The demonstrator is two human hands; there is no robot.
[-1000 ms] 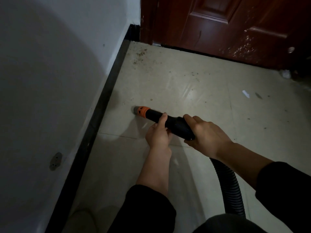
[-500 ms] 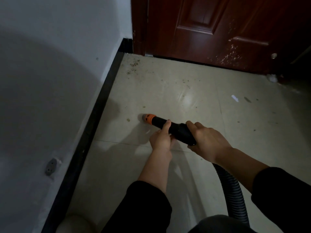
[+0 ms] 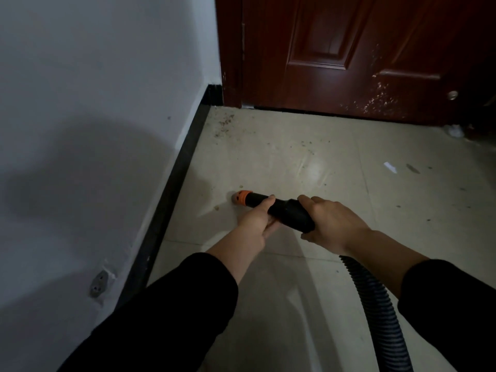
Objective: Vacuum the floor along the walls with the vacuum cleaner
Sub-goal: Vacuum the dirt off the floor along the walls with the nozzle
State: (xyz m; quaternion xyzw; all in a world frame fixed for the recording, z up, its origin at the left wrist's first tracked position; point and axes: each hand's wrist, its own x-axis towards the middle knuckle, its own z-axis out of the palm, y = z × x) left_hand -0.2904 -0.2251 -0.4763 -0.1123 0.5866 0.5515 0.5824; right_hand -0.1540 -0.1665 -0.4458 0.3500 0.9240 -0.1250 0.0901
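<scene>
Both hands clamp the rigid black vacuum nozzle [image 3: 279, 210], left hand [image 3: 256, 224] forward near the orange tip [image 3: 240, 197], right hand [image 3: 335, 224] behind where the flexible ribbed hose [image 3: 375, 299] likely drags lightly.

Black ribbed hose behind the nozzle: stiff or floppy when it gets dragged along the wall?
Probably floppy: the hose curves down from the right hand, and its ribbing suggests easy bending. It likely trails rather than pushes. The nozzle, held in both hands, looks rigid.

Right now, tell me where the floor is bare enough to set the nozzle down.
Bare tile lies between the baseboard and left hand, and past the nozzle toward mid-floor. Crumbs crowd the door corner; a paper scrap lies right.
</scene>
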